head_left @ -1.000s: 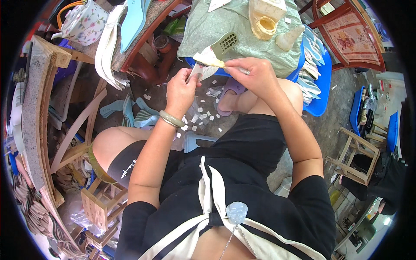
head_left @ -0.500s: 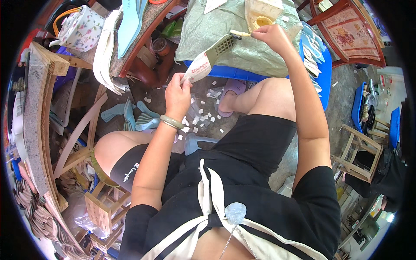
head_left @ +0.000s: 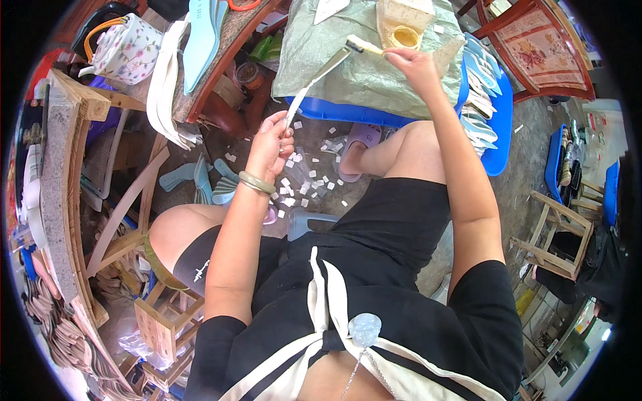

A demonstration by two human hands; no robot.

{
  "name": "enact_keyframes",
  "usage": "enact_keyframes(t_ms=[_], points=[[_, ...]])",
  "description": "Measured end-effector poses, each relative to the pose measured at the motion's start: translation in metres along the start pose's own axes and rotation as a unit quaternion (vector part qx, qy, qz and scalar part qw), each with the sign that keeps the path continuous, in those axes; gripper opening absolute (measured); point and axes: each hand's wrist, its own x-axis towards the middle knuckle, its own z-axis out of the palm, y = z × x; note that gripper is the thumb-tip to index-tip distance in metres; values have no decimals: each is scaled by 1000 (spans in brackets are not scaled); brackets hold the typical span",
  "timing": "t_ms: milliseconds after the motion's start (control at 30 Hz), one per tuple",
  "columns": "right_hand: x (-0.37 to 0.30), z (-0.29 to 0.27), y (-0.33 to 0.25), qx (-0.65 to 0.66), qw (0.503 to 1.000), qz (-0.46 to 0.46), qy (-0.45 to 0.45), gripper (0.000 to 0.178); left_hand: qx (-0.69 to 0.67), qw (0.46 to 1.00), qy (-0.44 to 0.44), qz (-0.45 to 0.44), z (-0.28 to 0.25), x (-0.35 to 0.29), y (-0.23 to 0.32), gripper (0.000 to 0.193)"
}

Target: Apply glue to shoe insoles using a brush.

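My left hand (head_left: 269, 148), with a jade-coloured bangle at the wrist, grips one end of a shoe insole (head_left: 309, 85). The insole is turned nearly edge-on and points up and away. In my right hand (head_left: 414, 67) is a small brush (head_left: 366, 46) with a pale handle and dark bristles, pinched near the handle's end. Its bristles are at the insole's far tip; whether they touch I cannot tell. Just beyond that hand a whitish tub (head_left: 408, 15) with a round yellow-rimmed opening stands on the greenish plastic sheet (head_left: 304, 50).
A blue tray (head_left: 498, 157) at the right holds light-blue and white insoles. More white insoles (head_left: 158, 100) and blue insoles (head_left: 200, 47) lie on the table at the left, beside a flowered teapot (head_left: 130, 50). Small white scraps (head_left: 304, 190) and blue insoles (head_left: 197, 177) litter the floor.
The insole has turned from showing its printed, mesh-patterned face to nearly edge-on. The brush has shifted slightly left and up, its bristles now more visible.
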Motion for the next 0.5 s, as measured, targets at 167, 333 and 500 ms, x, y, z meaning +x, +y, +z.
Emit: enact_keyframes(t_ms=[167,333,500], points=[[-30,21,-9,-75,997,-23,26,22,-84,996,-2,-30,1,1,0,24],[-67,40,-35,-21,990,-139,-10,19,-95,994,-7,-45,4,-1,0,24],[-84,43,-48,155,969,-37,-190,18,-120,991,7,-53,3,-1,0,23]])
